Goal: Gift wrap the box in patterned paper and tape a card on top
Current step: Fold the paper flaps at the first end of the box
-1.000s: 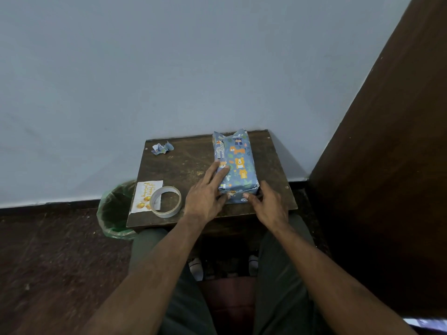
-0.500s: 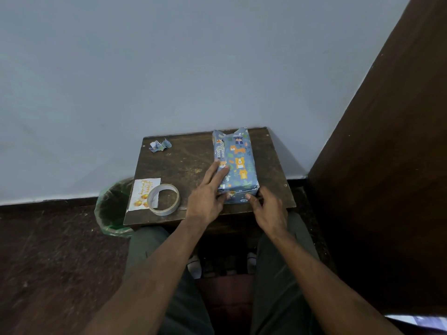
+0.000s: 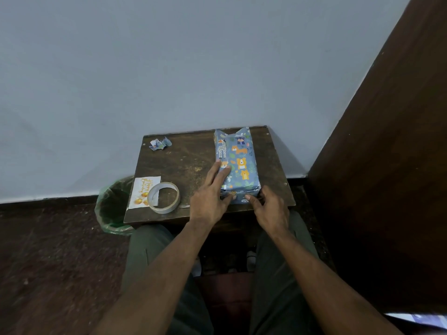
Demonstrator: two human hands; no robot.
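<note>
One wrapped box (image 3: 236, 165) is pressed by flat left hand (image 3: 210, 197) and pinched at its near end by right hand (image 3: 270, 209); one tape roll (image 3: 163, 197), one card (image 3: 143, 195) lie on the surface (image 3: 188, 163).

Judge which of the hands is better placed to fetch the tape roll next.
Left, probably. The left hand lies flat along the wrapped box's left side, nearest the tape roll resting partly on the card. The right hand works the near end flap, farther away.
</note>
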